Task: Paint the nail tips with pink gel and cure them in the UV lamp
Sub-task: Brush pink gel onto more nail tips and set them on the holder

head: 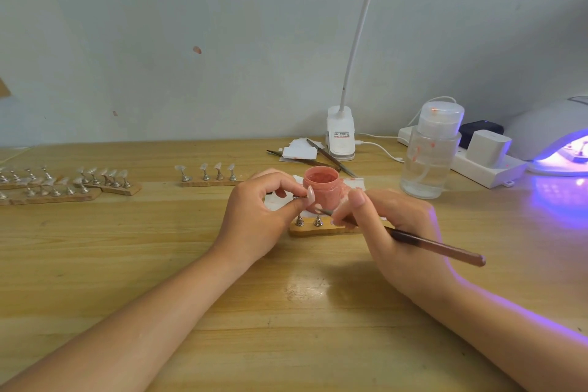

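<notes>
My left hand [259, 213] pinches a small metal holder with a pale pink nail tip [309, 193] on its end, raised just in front of the open jar of pink gel [320, 188]. My right hand [394, 229] grips a brown brush [439, 247], whose bristle end sits just below the nail tip. Under both hands lies a wooden base [313, 229] with two bare metal holders standing on it. At the far right the UV lamp [553, 137] glows purple, with a wooden base partly visible inside.
A wooden base with several nail tips [210, 177] lies left of the jar, and more such bases [63, 184] sit at the far left. Behind are a clip lamp [341, 134], paper pieces with tools [302, 153], a clear pump bottle [429, 153] and a power strip [486, 165].
</notes>
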### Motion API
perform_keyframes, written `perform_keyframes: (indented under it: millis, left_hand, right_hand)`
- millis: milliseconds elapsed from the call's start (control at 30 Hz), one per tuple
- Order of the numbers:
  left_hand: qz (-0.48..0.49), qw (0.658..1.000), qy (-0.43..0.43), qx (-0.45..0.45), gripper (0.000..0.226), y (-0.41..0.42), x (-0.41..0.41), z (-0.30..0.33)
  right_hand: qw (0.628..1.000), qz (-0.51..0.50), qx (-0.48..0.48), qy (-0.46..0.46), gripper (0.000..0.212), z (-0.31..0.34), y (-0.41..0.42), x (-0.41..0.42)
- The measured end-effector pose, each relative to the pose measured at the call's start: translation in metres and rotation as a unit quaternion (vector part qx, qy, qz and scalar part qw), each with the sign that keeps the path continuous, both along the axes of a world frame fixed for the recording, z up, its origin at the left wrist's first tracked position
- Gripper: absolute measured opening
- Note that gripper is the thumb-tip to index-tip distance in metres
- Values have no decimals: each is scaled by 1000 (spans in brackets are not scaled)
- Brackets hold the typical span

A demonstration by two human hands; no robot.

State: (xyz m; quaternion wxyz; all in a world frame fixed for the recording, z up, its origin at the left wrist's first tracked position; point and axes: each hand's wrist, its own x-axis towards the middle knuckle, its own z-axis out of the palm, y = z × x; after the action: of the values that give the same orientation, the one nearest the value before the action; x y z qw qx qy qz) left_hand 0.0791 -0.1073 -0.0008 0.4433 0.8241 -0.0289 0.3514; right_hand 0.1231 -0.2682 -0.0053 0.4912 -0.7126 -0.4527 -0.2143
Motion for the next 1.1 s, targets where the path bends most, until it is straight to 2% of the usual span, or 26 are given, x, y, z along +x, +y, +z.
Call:
perform_keyframes:
  millis: [67,233,333,467,633,733,833,967,1100]
  left_hand:
    - [0,1000,2,-2,21,1,1,-1]
    - [-3,1000,9,4,15,1,1,-1]
    - [-7,1000,2,0,18,1,1,-1]
    - [-8,1000,3,5,19,2,2,-2]
    - [-11,1000,-7,2,22,2,3,-2]
    - [-12,1000,-3,4,20,2,2,-2]
    - [-4,1000,-2,0,23,1,1,-1]
    - [-2,1000,6,-4,23,1,0,0]
    - [-6,1000,5,-3,18,1,-1,1]
  right_hand:
    - [999,2,52,-11,43,0,-2,-2]
    - [999,3,40,-9,27,4,-1,-3]
    - [998,13,65,11,45,2,-2,-3]
    - [998,2,60,-4,36,3,0,-3]
    - [996,12,76,41,44,1,-1,-4]
    - [995,8,94,40,31,6,-2,-6]
    - [991,6,108,78,12,13,-4,-5]
    - [981,-6,129,143,14,25,-4,7]
    - [981,-16,79,176,15,42,1,31]
